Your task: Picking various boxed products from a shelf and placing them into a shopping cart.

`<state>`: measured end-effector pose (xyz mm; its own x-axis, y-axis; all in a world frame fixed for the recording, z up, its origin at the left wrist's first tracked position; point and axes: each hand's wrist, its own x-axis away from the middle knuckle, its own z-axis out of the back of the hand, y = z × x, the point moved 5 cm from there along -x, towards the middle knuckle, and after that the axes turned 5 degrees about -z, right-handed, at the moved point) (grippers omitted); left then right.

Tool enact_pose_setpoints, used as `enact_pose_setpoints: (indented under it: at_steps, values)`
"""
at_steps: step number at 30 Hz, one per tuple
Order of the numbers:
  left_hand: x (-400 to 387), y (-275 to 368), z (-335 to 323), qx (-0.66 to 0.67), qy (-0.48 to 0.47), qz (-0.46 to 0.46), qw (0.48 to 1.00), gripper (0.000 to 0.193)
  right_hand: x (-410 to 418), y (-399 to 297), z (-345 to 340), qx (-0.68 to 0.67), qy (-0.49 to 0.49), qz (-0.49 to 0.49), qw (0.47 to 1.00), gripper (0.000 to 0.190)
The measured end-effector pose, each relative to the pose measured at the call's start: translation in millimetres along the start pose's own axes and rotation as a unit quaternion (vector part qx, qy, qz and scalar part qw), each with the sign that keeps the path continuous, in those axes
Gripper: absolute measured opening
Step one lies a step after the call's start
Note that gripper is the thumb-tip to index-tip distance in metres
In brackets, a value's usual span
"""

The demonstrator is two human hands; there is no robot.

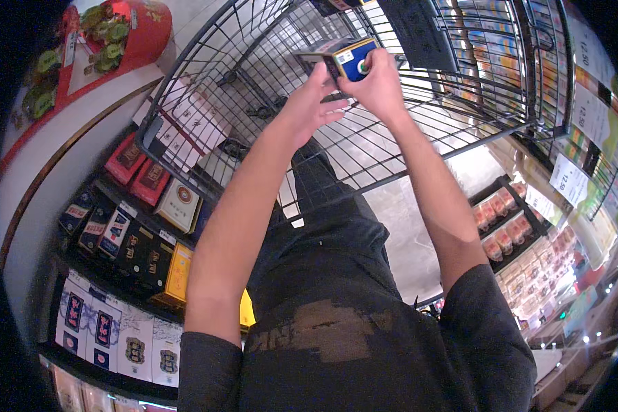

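My right hand [378, 85] grips a box [354, 65] with a blue end, yellow edges and a small white printed label. Its thumb and fingers press on the blue end, near a round white and green mark. Beside the box, my left hand [309, 105] has its fingers spread. The left thumb is up at the box's dark side; whether it touches is hard to tell. Both hands are over the wire basket of a shopping cart [360, 193]. Another dark box [335, 6] shows at the cart's far end, partly cut off.
Left, shelves carry boxed goods, among them red boxes [149, 181], a yellow box [177, 275] and white boxes [134, 347]. A red display bin [152, 38] holds green packages. Packaged goods [504, 242] and price tags [571, 177] line the right. Tiled floor [409, 226] lies below the cart.
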<state>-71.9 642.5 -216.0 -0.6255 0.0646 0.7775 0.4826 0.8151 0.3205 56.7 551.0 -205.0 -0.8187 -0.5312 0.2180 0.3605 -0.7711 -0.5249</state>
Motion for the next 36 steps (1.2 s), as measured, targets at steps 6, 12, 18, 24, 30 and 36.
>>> enact_pose_setpoints:
  at_steps: [6, 12, 18, 24, 30, 36]
  values:
    - [21, -45, 48, -0.035, -0.027, 0.025, 0.999, 0.058, -51, 49, -3, 0.090, 0.005, -0.017, 0.996, 0.061]
    - [48, -101, 95, -0.061, 0.076, 0.100, 0.990, 0.052, -99, 65, 12, 0.087, 0.039, 0.030, 0.995, 0.064]
    - [71, -113, 67, -0.419, 0.064, -0.030, 0.905, 0.042, -128, 57, 10, 0.014, 0.039, 0.004, 0.999, 0.055]
    - [118, -100, 22, -0.523, -0.014, -0.129, 0.842, 0.057, -139, 61, 10, 0.002, -0.017, -0.030, 0.999, 0.056]
    - [148, -106, 17, -0.657, -0.026, -0.200, 0.727, 0.065, -138, 51, 9, -0.133, -0.073, -0.045, 0.987, 0.054]
    - [135, -127, 44, -0.705, -0.030, -0.234, 0.669, 0.072, -132, 48, 28, -0.093, 0.023, 0.029, 0.995, 0.037]
